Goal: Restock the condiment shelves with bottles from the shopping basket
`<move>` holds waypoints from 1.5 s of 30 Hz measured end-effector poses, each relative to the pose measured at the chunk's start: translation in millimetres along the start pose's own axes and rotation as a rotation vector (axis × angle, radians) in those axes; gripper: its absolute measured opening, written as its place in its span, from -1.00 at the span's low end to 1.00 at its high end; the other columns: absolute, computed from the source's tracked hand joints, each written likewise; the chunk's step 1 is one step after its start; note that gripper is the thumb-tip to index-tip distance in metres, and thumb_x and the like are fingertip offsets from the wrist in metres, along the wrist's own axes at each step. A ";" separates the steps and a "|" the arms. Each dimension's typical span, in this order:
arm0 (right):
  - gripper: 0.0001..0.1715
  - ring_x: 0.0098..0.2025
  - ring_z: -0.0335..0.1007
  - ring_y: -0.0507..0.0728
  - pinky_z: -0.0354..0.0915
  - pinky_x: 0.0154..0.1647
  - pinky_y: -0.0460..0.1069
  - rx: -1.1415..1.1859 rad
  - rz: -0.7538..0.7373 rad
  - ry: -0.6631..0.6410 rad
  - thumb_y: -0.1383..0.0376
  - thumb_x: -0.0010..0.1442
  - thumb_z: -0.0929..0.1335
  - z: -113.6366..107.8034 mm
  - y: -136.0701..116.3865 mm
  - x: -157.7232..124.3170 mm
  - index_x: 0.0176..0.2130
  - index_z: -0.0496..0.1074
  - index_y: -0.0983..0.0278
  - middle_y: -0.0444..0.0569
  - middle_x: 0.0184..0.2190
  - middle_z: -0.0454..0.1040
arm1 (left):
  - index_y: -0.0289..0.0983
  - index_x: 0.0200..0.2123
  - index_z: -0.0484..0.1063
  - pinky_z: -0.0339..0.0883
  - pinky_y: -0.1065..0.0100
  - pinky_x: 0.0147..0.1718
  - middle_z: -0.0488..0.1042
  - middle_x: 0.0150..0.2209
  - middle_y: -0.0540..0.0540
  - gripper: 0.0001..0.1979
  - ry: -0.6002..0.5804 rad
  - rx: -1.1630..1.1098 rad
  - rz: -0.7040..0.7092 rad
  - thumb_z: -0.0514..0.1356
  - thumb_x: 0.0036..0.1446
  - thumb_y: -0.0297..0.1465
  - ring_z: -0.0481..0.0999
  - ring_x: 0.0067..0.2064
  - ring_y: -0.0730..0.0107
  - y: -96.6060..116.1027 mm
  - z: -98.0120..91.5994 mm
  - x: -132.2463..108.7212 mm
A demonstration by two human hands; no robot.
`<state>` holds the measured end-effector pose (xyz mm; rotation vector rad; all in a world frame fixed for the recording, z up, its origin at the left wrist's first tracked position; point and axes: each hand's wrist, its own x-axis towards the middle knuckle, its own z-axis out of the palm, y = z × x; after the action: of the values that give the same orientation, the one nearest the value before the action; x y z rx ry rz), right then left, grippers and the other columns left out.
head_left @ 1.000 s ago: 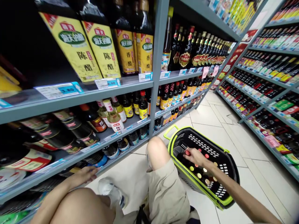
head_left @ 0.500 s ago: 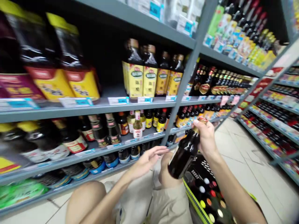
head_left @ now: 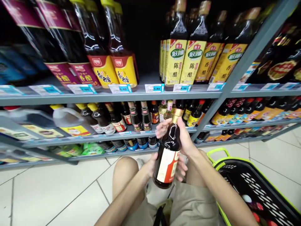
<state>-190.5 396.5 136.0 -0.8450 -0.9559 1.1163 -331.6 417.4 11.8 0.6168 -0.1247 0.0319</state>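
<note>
A dark glass sauce bottle with a gold cap and a cream-and-red label is between my two hands, tilted, above my knees. My right hand is wrapped round its neck and shoulder, with fingertips showing on the far left side. Lower down, my left hand holds the body from the left and behind, and its fingers come out on the right of the label. The bottle's back is hidden from me.
Shelves of bottled vinegars and sauces stand in front, with price tags along the edge. Yellow-labelled vinegar bottles are on the middle level. At right, a black basket with a lime rim holds several bottles on the tiled floor.
The bottle has moved from over the basket to in front of my body, its label now facing me. My left hand has closed on its lower part. The view has swung left.
</note>
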 end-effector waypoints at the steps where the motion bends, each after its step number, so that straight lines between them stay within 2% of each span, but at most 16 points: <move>1: -0.36 -0.38 0.53 0.11 0.46 -0.33 0.00 0.065 0.022 -0.008 -0.30 0.33 0.27 2.6 1.4 -1.6 -0.14 0.45 0.18 -0.08 -0.32 0.57 | -0.37 0.07 0.53 0.42 -0.18 0.02 0.61 -0.01 -0.46 0.07 0.038 0.052 0.020 0.35 -0.26 0.40 0.64 -0.05 -0.23 -1.9 -3.3 -0.4; 3: -0.46 -0.44 0.52 0.07 0.44 -0.39 -0.03 0.089 0.027 0.017 -0.21 0.33 0.37 4.5 0.6 -3.4 -0.12 0.47 0.19 -0.12 -0.36 0.55 | -0.37 0.12 0.52 0.25 -0.23 0.25 0.55 0.15 -0.49 0.00 0.165 0.174 0.099 0.26 -0.05 0.38 0.53 0.17 -0.30 -3.8 -8.2 -0.9; 5: -0.54 -0.42 0.53 0.04 0.44 -0.38 -0.07 0.008 -0.023 0.108 -0.12 0.31 0.44 1.4 -0.5 -1.6 -0.14 0.51 0.22 -0.13 -0.37 0.54 | -0.31 0.17 0.50 0.17 -0.19 0.34 0.48 0.26 -0.43 -0.09 0.296 0.252 0.212 0.20 0.10 0.34 0.45 0.29 -0.25 -2.7 -11.6 0.6; 7: -0.59 -0.38 0.54 0.03 0.44 -0.33 -0.09 -0.070 -0.081 0.252 -0.06 0.30 0.48 -5.4 2.6 3.2 -0.17 0.53 0.22 -0.13 -0.36 0.55 | -0.28 0.16 0.50 0.33 -0.13 0.25 0.52 0.22 -0.40 -0.10 0.386 0.308 0.292 0.24 0.05 0.33 0.55 0.19 -0.19 -1.3 -15.1 5.1; 10: -0.59 -0.31 0.57 0.07 0.46 -0.26 -0.08 -0.123 -0.081 0.361 -0.08 0.30 0.47 -19.7 17.4 9.2 -0.15 0.53 0.20 -0.10 -0.31 0.60 | -0.34 0.02 0.56 0.57 0.10 -0.13 0.66 -0.08 -0.35 -0.09 0.507 0.351 0.283 0.28 -0.03 0.35 0.69 -0.20 0.05 -6.1 -21.1 13.7; 12: -0.54 -0.21 0.61 0.13 0.50 -0.18 -0.02 -0.174 -0.050 0.311 -0.12 0.34 0.42 -32.3 32.7 7.7 -0.06 0.54 0.19 -0.03 -0.20 0.65 | -0.37 -0.06 0.58 0.55 0.18 -0.27 0.66 -0.21 -0.31 -0.08 0.578 0.286 0.240 0.19 0.00 0.40 0.66 -0.32 0.14 -13.9 -25.2 16.8; 15: -0.42 -0.04 0.62 0.25 0.53 -0.03 0.09 -0.267 -0.030 0.251 -0.19 0.35 0.36 -57.8 62.3 -5.2 0.09 0.54 0.16 0.05 -0.05 0.67 | -0.39 -0.07 0.59 0.53 0.16 -0.29 0.66 -0.23 -0.32 -0.06 0.618 0.219 0.226 0.10 0.07 0.42 0.65 -0.33 0.12 -24.9 -30.8 16.5; 18: -0.35 0.01 0.62 0.32 0.54 0.02 0.16 -0.332 0.053 0.257 -0.25 0.33 0.33 -85.7 93.3 -25.8 0.03 0.59 0.17 0.07 -0.06 0.69 | -0.38 -0.06 0.59 0.53 0.15 -0.26 0.66 -0.24 -0.32 -0.09 0.665 0.294 0.311 0.17 0.05 0.39 0.66 -0.30 0.07 -27.2 -34.1 13.9; 21: -0.29 0.03 0.62 0.35 0.54 0.06 0.20 -0.419 0.138 0.202 -0.30 0.33 0.29 -105.0 114.5 -44.0 -0.05 0.63 0.19 0.09 -0.09 0.70 | -0.37 -0.01 0.58 0.52 0.15 -0.13 0.65 -0.11 -0.34 -0.09 0.723 0.393 0.392 0.24 0.00 0.37 0.66 -0.12 -0.02 -22.3 -33.8 12.7; 25: -0.23 0.10 0.59 0.38 0.50 0.13 0.20 -0.493 0.063 0.192 -0.36 0.21 0.36 -111.8 120.7 -51.9 -0.02 0.63 0.18 0.12 -0.02 0.68 | -0.38 0.08 0.57 0.45 0.15 0.02 0.62 -0.01 -0.34 -0.10 0.784 0.478 0.421 0.25 0.07 0.32 0.60 0.03 -0.04 -18.7 -32.8 14.4; 30: -0.26 -0.05 0.64 0.33 0.56 -0.05 0.11 -0.501 0.067 0.116 -0.30 0.24 0.38 -107.9 122.0 -49.3 0.07 0.60 0.18 0.11 -0.05 0.68 | -0.35 0.15 0.53 0.41 0.14 0.06 0.61 0.01 -0.30 -0.13 0.815 0.488 0.404 0.22 0.13 0.29 0.57 0.03 0.05 -21.6 -38.6 16.2; 34: -0.14 0.11 0.58 0.37 0.53 0.07 0.16 -0.494 -0.007 0.191 -0.35 0.15 0.42 -112.1 129.8 -36.8 0.13 0.55 0.19 0.16 0.03 0.65 | -0.39 0.07 0.54 0.44 0.15 0.00 0.62 -0.03 -0.32 -0.14 0.823 0.504 0.405 0.21 0.14 0.30 0.59 -0.04 0.08 -19.5 -42.6 14.8; 36: -0.09 0.13 0.57 0.37 0.51 0.10 0.18 -0.433 -0.066 0.250 -0.39 0.16 0.38 -112.9 124.3 -21.6 0.16 0.52 0.20 0.19 0.08 0.62 | -0.40 0.07 0.55 0.46 0.14 -0.02 0.63 -0.04 -0.33 -0.11 0.837 0.523 0.393 0.22 0.11 0.32 0.61 -0.07 0.08 -15.8 -40.6 13.1; 39: -0.26 -0.01 0.59 0.28 0.52 -0.02 0.12 -0.445 -0.054 0.219 -0.31 0.27 0.35 -102.6 94.0 6.5 0.06 0.55 0.20 0.12 -0.01 0.64 | -0.38 0.10 0.55 0.48 0.10 0.04 0.65 -0.02 -0.33 -0.09 0.824 0.517 0.359 0.20 0.10 0.33 0.65 -0.06 0.06 -8.5 -30.3 7.4; 42: -0.44 -0.20 0.53 0.19 0.47 -0.19 0.02 -0.619 -0.006 0.136 -0.21 0.24 0.44 -76.1 51.3 30.0 -0.14 0.60 0.20 -0.01 -0.23 0.64 | -0.34 0.11 0.57 0.44 0.01 0.17 0.66 0.03 -0.33 -0.06 0.756 0.465 0.344 0.08 0.13 0.38 0.65 0.03 -0.02 -1.2 -15.8 -5.4; 45: -0.43 -0.26 0.48 0.14 0.43 -0.27 -0.02 -0.607 0.010 0.041 -0.21 0.24 0.44 -41.2 21.4 45.7 -0.15 0.61 0.21 -0.05 -0.26 0.61 | -0.26 0.14 0.59 0.25 -0.02 0.36 0.64 0.11 -0.28 -0.08 0.715 0.400 0.406 0.03 0.16 0.39 0.53 0.25 -0.08 6.3 -2.0 -26.0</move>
<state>-152.5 442.6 110.3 -1.3548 -1.2810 0.8135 -357.5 424.0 10.5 0.9355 0.4624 0.6769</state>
